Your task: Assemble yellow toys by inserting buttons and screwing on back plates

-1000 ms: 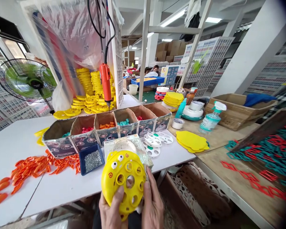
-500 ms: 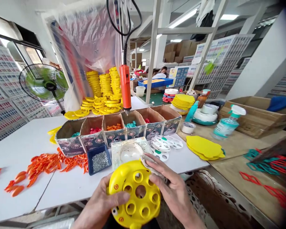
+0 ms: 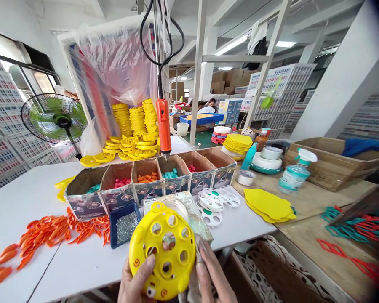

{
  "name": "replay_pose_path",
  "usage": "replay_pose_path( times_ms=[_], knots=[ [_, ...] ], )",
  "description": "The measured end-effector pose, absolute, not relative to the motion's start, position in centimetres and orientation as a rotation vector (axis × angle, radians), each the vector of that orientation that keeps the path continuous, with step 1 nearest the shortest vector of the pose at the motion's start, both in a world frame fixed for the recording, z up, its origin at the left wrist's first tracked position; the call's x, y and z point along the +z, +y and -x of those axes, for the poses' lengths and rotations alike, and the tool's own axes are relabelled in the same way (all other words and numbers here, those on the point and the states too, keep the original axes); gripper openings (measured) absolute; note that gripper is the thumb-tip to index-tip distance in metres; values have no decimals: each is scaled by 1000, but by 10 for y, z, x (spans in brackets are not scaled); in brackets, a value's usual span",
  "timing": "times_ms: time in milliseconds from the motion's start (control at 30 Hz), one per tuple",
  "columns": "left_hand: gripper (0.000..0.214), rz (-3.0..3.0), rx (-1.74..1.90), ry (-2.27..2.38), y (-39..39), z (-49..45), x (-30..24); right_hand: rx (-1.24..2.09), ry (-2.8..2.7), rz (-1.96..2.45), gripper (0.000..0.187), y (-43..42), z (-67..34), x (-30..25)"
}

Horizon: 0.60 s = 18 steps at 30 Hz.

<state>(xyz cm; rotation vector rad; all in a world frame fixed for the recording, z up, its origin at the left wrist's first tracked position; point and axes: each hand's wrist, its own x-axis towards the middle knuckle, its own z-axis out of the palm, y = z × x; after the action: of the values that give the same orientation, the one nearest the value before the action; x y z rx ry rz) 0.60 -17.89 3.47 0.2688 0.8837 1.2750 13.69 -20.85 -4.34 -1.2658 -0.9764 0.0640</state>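
Observation:
A round yellow plastic toy shell [image 3: 159, 240] with a ring of holes, orange spirals and a printed eye is tilted up at the table's front edge. My left hand [image 3: 135, 280] grips its lower left side, thumb on the face near a hole. At the right rim, my right hand [image 3: 214, 273] pinches a pale greyish cloth [image 3: 194, 282] against the shell; part of the cloth is hidden behind the fingers. Behind the shell lies a printed box [image 3: 192, 206] with a clear round dish on it, partly covered.
An orange electric screwdriver [image 3: 163, 126] hangs above a row of cardboard bins [image 3: 116, 195] holding small coloured parts. A blue tray of screws [image 3: 126, 225] and orange pieces [image 3: 47, 231] lie left. White perforated discs [image 3: 211, 200], yellow plates [image 3: 267, 204] and a spray bottle [image 3: 295, 172] are right.
The shell has moved left and its face has turned more upright. My right hand with the cloth has slid from the shell's top right down to its lower right rim. The camera view has shifted slightly.

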Motion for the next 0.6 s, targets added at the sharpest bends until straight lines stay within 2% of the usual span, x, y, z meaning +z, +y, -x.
replay_pose_path(
  times_ms=[133,200,367,467,600],
  knots=[
    [42,-196,1252,675,-172,-8,25,-34,-1109,1253,37,-208,-141,-41],
    [33,-196,1216,589,-171,-8,20,-109,-1160,1270,40,-209,-143,-41],
    [49,-291,1264,356,-161,-7,19,-323,-1382,1150,42,-211,-136,-48],
    [51,-293,1309,343,-155,-9,25,-423,-1484,1017,37,-209,-129,-42],
    [51,-249,1251,331,-160,-14,27,-305,-1402,1107,41,-203,-145,-8]
  ],
)
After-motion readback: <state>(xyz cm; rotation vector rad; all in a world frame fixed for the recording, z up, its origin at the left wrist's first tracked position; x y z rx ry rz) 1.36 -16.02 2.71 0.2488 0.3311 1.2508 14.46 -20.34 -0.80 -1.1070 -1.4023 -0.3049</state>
